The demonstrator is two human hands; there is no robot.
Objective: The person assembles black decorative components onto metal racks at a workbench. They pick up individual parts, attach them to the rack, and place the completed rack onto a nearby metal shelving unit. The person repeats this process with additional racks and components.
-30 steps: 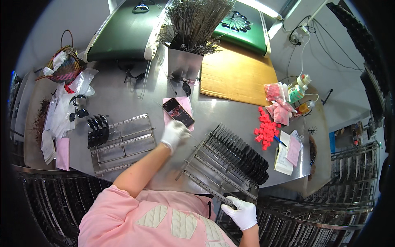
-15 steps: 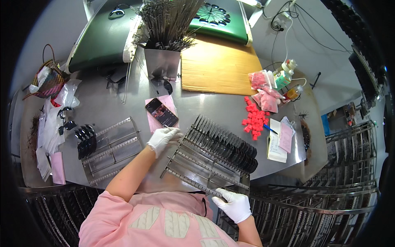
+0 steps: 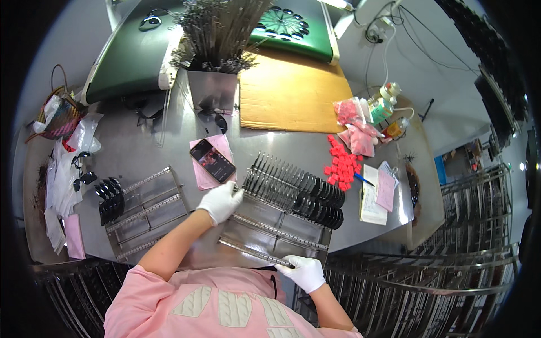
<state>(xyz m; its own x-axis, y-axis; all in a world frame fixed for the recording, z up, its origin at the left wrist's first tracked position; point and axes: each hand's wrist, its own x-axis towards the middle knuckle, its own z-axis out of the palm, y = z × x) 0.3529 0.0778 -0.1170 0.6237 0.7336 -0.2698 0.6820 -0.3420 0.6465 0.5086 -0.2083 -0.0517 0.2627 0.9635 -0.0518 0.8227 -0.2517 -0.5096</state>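
My left hand (image 3: 222,201), in a white glove, rests on the left end of a metal rack (image 3: 265,231) that lies on the steel table. Its fingers touch the rack's upper left corner, near a row of thin black discs (image 3: 315,197) standing in the slots. At the rack's near edge, my right hand (image 3: 304,271), also gloved in white, grips the front rail. A phone (image 3: 212,160) lies on a pink sheet just beyond my left hand.
A second metal rack (image 3: 147,211) with a few black discs lies to the left. Red blocks (image 3: 341,165), pink bags, bottles and paper pads sit at the right. A metal box of dried stems (image 3: 214,62), a cardboard sheet (image 3: 287,96) and green machines stand behind.
The view has shifted, so the table sits lower and closer. My left hand moved from beside the phone onto the rack's left end. My right hand stays on the front rail.
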